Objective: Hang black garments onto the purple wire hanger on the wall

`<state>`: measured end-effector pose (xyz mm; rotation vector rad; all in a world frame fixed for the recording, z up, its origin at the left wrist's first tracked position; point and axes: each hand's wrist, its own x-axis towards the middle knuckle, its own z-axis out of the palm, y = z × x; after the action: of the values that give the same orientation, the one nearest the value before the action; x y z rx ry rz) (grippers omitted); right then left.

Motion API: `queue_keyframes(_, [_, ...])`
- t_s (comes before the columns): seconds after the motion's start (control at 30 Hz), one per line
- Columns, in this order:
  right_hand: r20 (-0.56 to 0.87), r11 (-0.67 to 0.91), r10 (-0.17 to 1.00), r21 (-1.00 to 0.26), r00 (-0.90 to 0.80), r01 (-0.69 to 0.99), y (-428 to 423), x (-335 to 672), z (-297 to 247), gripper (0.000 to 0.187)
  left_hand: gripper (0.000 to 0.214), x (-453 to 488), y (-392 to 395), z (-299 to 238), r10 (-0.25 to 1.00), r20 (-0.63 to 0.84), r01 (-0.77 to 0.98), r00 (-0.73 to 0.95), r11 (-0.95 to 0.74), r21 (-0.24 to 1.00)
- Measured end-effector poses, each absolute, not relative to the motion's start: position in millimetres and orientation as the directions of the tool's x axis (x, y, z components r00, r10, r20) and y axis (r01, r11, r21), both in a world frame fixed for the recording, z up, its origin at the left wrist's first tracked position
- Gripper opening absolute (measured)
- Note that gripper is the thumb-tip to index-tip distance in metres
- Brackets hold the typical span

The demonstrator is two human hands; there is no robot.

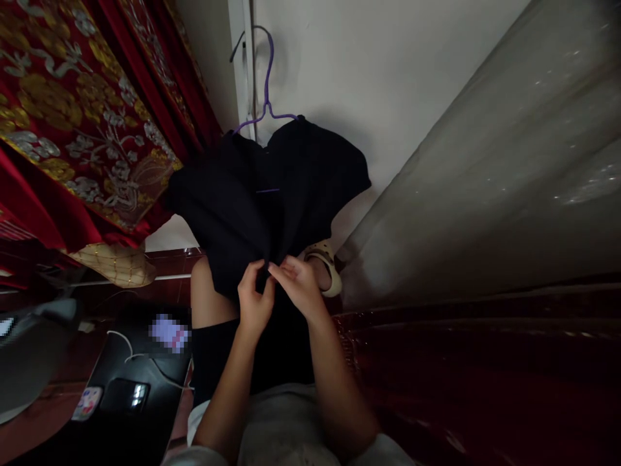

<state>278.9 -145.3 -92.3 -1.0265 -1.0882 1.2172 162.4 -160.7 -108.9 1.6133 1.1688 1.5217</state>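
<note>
A black short-sleeved garment (315,168) with an open front hangs before me on a purple hanger (268,84). The hanger's hook reaches a white upright strip on the wall. At the lower front of the garment, my left hand (256,294) pinches the dark cloth between thumb and fingers. Close beside it, my right hand (297,285) also has its fingertips closed on the front edge. The two hands nearly touch. Whatever fastening may lie between the fingertips is too dark and small to make out.
Red embroidered garments (97,116) hang on the left. A pale plastic-like cover (485,194) slopes along the right. At lower left, a black bench (140,433) bears a phone (125,396), a blurred-out screen and a white cable (162,374). A cream clog (331,275) is on my foot.
</note>
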Motion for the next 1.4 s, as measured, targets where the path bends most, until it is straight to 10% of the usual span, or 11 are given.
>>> queue_keyframes(1.17, [0.312,0.304,0.948,-0.947,0.07,0.108,-149,283,-97,0.02,0.02,154,-169,-96,0.912,0.395,0.136,-0.109,-0.38,0.915])
queue_keyframes(1.4, [0.555,0.523,0.831,-0.802,0.036,0.287,-141,295,-83,0.014,0.014,148,-174,-87,0.91,0.4,0.192,-0.105,-0.376,0.906])
